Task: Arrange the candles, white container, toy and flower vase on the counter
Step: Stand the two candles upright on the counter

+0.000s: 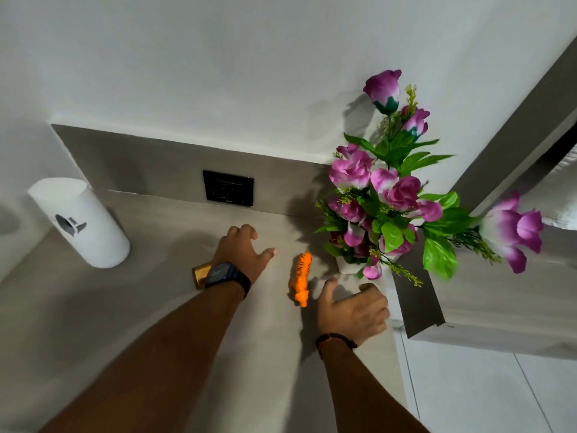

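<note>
An orange toy tiger [300,276] lies on the grey counter [125,307] between my two hands. My left hand [242,253], with a black watch on the wrist, hovers open just left of the toy. A gold candle [200,274] shows partly under that wrist. My right hand [351,309] is open to the right of the toy, below the white flower vase [349,266] holding purple flowers [390,195]. A tall white container [81,221] stands at the far left of the counter.
A black wall socket [228,188] sits in the grey backsplash behind my left hand. The counter ends at the right near the vase, with white floor tiles [468,389] below and a grey door frame [499,170] beside the flowers.
</note>
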A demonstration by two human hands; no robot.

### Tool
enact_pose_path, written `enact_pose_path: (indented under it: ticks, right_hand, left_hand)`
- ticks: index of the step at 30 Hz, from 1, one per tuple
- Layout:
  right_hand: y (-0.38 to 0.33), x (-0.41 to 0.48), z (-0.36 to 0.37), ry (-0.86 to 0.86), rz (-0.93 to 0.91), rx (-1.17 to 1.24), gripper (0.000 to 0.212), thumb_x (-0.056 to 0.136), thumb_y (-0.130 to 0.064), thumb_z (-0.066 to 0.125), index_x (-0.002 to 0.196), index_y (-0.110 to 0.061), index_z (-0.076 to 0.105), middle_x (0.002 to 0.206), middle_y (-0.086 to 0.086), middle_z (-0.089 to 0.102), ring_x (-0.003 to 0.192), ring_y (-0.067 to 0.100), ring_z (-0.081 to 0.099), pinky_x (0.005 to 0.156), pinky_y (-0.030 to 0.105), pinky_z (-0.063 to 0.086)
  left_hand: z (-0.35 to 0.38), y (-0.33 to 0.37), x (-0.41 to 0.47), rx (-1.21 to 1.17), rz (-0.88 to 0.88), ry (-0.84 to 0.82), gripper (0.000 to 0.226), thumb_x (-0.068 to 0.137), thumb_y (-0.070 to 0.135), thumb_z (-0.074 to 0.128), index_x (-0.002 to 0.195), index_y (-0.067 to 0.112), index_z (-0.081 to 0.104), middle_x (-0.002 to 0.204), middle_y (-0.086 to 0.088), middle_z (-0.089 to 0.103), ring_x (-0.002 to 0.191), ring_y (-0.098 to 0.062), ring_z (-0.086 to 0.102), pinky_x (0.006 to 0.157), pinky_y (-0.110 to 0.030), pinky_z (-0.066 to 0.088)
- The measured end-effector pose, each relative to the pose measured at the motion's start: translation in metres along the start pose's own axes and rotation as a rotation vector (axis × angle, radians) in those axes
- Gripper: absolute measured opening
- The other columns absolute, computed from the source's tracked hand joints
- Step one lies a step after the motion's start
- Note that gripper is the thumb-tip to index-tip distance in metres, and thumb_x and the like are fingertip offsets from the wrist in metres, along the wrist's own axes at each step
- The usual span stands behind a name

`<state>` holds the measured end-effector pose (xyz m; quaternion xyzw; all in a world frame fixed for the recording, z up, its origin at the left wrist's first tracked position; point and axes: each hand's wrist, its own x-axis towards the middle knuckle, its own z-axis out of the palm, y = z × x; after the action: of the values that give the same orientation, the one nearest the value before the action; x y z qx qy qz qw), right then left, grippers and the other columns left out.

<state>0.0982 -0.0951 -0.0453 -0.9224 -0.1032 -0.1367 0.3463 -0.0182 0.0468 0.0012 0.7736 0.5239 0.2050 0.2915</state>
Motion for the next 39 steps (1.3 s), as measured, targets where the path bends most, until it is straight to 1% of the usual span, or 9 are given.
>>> enact_pose_path:
  ticks: [4,7,10,13,16,19,29,35,39]
  right_hand:
    - [-0.043,-0.028,0.006,-0.063,-0.233,0.022,0.049,0.070,-0.053,0.054,0.091,-0.009,0.049,0.084,0.015,0.052,0.083,0.033,0.050,0.069,0.042,0.041]
    - [-0.077,-0.042,0.017,-0.146,-0.417,0.050,0.043,0.071,-0.049,0.055,0.096,-0.015,0.050,0.089,0.009,0.057,0.087,0.030,0.053,0.076,0.040,0.042]
    - [-0.098,-0.048,0.034,-0.465,-0.641,0.032,0.050,0.070,-0.041,0.056,0.115,-0.020,0.047,0.106,0.004,0.059,0.101,0.026,0.054,0.090,0.045,0.039]
    - [-0.107,-0.050,0.050,-0.772,-0.741,-0.118,0.067,0.068,-0.042,0.059,0.128,-0.024,0.038,0.122,0.005,0.054,0.113,0.028,0.048,0.095,0.045,0.034]
    - [-0.110,-0.052,0.061,-0.861,-0.747,-0.192,0.060,0.069,-0.043,0.061,0.124,-0.026,0.044,0.120,0.005,0.056,0.112,0.028,0.049,0.094,0.043,0.034]
    - [-0.113,-0.052,0.068,-0.869,-0.726,-0.212,0.048,0.072,-0.040,0.061,0.117,-0.025,0.052,0.113,0.006,0.061,0.107,0.029,0.052,0.091,0.040,0.036]
    - [-0.112,-0.052,0.069,-0.706,-0.201,0.245,0.047,0.063,-0.029,0.076,0.103,-0.021,0.052,0.096,0.008,0.069,0.089,0.028,0.063,0.075,0.031,0.050]
    - [-0.100,-0.057,0.075,-0.694,-0.159,0.337,0.046,0.063,-0.025,0.077,0.100,-0.025,0.049,0.085,-0.005,0.060,0.085,0.020,0.062,0.073,0.026,0.049]
    - [-0.100,-0.058,0.075,-0.740,-0.161,0.356,0.053,0.065,-0.025,0.077,0.108,-0.025,0.047,0.099,0.003,0.067,0.094,0.023,0.063,0.080,0.029,0.052]
  left_hand:
    - [-0.035,-0.045,0.016,0.158,-0.015,-0.121,0.066,0.060,0.044,0.083,0.114,0.021,0.053,0.118,-0.007,0.052,0.111,-0.030,0.050,0.090,-0.038,0.046]
    - [-0.050,-0.070,0.022,0.356,-0.018,-0.309,0.096,0.048,0.053,0.086,0.130,0.023,0.045,0.131,-0.006,0.048,0.121,-0.032,0.043,0.097,-0.042,0.044]
    - [-0.053,-0.084,0.024,0.498,0.000,-0.441,0.107,0.043,0.061,0.084,0.135,0.024,0.043,0.134,-0.005,0.048,0.124,-0.031,0.042,0.097,-0.045,0.045]
    - [-0.051,-0.091,0.025,0.561,0.049,-0.476,0.090,0.050,0.061,0.081,0.127,0.024,0.053,0.122,-0.003,0.053,0.114,-0.029,0.047,0.093,-0.042,0.046]
    - [-0.049,-0.094,0.026,0.604,0.127,-0.443,0.060,0.064,0.050,0.076,0.116,0.023,0.061,0.114,-0.003,0.056,0.107,-0.027,0.049,0.090,-0.040,0.046]
    - [-0.049,-0.095,0.027,0.593,0.145,-0.405,0.050,0.069,0.041,0.073,0.114,0.022,0.062,0.113,-0.004,0.057,0.106,-0.027,0.049,0.089,-0.039,0.047]
    - [-0.040,-0.108,0.033,0.012,-0.016,-0.078,0.045,0.064,0.039,0.078,0.103,0.023,0.063,0.101,-0.003,0.067,0.091,-0.026,0.061,0.074,-0.031,0.051]
    - [-0.032,-0.113,0.039,-0.021,-0.038,-0.076,0.045,0.064,0.040,0.080,0.102,0.024,0.065,0.101,-0.003,0.070,0.091,-0.026,0.063,0.076,-0.034,0.054]
    - [-0.032,-0.114,0.041,-0.016,-0.030,-0.101,0.053,0.063,0.038,0.083,0.109,0.020,0.063,0.107,-0.006,0.069,0.099,-0.028,0.062,0.080,-0.034,0.053]
